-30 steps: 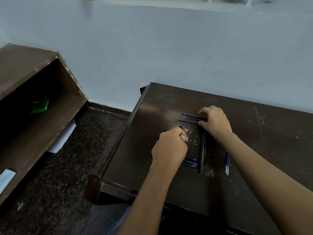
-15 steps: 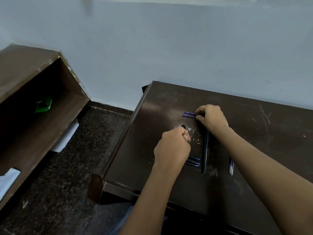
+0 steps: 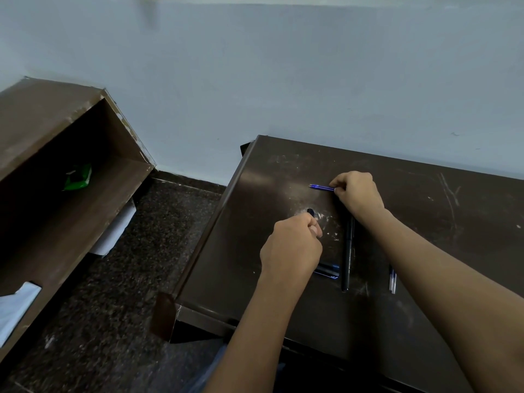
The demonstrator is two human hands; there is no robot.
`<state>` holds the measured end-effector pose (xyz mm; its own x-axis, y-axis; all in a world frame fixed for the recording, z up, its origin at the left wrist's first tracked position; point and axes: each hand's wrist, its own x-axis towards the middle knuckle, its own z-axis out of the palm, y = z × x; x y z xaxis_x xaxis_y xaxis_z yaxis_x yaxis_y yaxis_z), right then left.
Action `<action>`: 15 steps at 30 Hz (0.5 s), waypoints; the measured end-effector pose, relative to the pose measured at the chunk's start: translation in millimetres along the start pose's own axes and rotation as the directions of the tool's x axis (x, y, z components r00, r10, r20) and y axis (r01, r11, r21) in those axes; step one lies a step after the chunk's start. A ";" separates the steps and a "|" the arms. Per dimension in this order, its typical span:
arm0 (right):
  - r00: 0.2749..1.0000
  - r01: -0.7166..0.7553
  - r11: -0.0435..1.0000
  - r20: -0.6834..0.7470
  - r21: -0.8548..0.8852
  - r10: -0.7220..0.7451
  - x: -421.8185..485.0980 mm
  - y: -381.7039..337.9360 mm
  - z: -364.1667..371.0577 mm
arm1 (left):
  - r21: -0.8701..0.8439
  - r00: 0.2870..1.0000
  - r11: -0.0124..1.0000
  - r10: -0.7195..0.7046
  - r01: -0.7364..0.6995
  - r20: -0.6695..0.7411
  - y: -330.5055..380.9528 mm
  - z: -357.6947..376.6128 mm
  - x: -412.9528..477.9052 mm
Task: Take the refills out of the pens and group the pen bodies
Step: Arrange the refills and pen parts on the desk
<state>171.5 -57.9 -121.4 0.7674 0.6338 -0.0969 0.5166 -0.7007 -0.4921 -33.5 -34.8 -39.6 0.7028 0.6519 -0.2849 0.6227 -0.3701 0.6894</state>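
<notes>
Two hands, both over the dark brown table.

- Left hand: fingers curled into a fist, clamped round a small bundle of pen bodies. At least two blue-tipped ends stick out below the wrist side and one dark tip pokes out above the knuckles. The exact count is hidden by the fist.
- Right hand: further back on the table, with fingertips and thumb pinched together on the thin blue refills. They look like two, lying tight side by side and pointing left from the fingers, low over the tabletop. Contact with the surface unclear.
- One black pen: lies flat on the table between the two hands, running near to far. Its far end goes under the right wrist.
- One blue-and-clear pen piece: flat on the table just beside the right forearm. The upper part is covered by the arm, so pen or refill can't be told.

White scuffs and scratches mark the tabletop around the left hand.

- One brown open shelf unit stands left of the table on the dark speckled floor.
- One green item sits inside it.
- One white sheet sticks out under its lower edge.
- Another white paper shows at the far left.

The pale wall is behind everything.
</notes>
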 end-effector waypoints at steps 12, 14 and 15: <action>1.000 0.009 1.000 -0.011 -0.013 -0.010 -1.4 -2.4 2.1 | -0.003 1.000 1.000 -0.014 0.014 0.008 -1.7 -0.2 0.9; 1.000 0.014 1.000 -0.015 -0.019 -0.014 -1.9 -3.0 1.2 | -0.001 1.000 1.000 -0.013 0.013 0.010 -1.6 -0.3 0.5; 1.000 0.015 1.000 -0.020 -0.018 -0.015 -2.2 -3.5 0.3 | 0.000 1.000 1.000 -0.010 0.010 0.009 -1.3 -0.8 0.7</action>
<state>167.9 -56.8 -119.7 0.7670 0.6376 -0.0722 0.5344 -0.6969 -0.4783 -34.1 -33.3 -40.2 0.6993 0.6498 -0.2978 0.6301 -0.3636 0.6861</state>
